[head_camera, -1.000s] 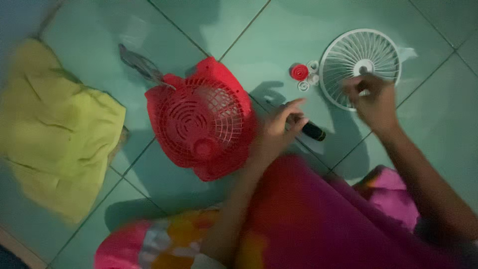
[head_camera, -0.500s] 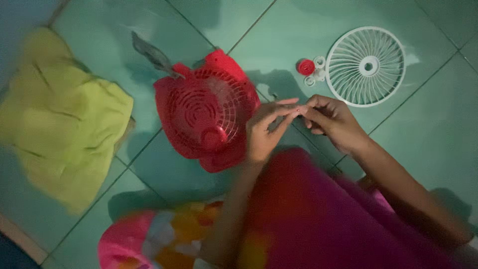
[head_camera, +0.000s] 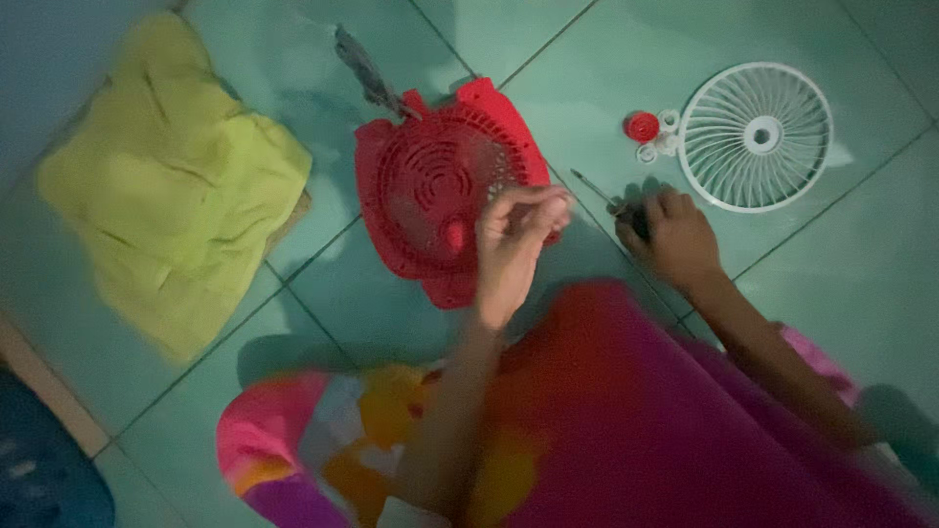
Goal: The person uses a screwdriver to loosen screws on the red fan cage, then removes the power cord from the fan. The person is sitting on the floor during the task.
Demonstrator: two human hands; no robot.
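Two hands busy: left hand [head_camera: 516, 240] pinched (contents too small to tell) over red fan housing [head_camera: 435, 191]; right hand [head_camera: 677, 240] gripping screwdriver [head_camera: 608, 200] on floor.

Dim light over a green tiled floor [head_camera: 606, 59], dark grout lines crossing it. A yellow cloth [head_camera: 171, 181] lies crumpled there, and below-left of the cloth sits a blue basket [head_camera: 39, 469] at the edge.

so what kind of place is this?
Likely a home floor, not a workshop: green floor tiles, a yellow cloth, and a red fan housing and white fan grille lying by the hands.
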